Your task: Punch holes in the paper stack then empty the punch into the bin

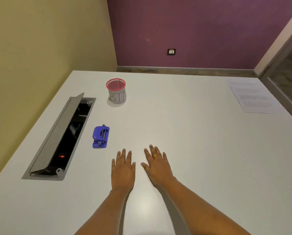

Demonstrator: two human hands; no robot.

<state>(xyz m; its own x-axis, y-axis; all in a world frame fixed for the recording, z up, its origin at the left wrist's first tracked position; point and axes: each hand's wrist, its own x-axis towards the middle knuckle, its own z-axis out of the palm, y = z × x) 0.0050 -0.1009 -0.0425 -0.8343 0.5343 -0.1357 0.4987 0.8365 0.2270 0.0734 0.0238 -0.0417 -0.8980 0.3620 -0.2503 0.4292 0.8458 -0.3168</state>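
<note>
two bare arms reach out from the bottom over a big flat white table (201, 141). the left hand (123, 170) lies flat on the table, palm down, fingers straight and a little spread, holding nothing. the right hand (158, 167) lies flat just beside it, also spread and holding nothing. it has a small gold ring (155, 155) on one finger. the two hands are close but do not touch.

a bit farther away and to the left sits the small blue plastic hole punch (100, 136), alone on the table, near the left hand but not touching it. left of the punch is a long grey metal cable box (60, 138) set into the table, its lid tipped up, with a little red light (61, 156) glowing inside.

farther back stands the round red mesh cup with a white paper label that says "bin" (116, 91), standing up straight. the white printed paper stack (252, 97) lies flat at the far right corner, well apart from both hands and the punch.

behind the table is a purple wall with a small wall socket (171, 51).
</note>
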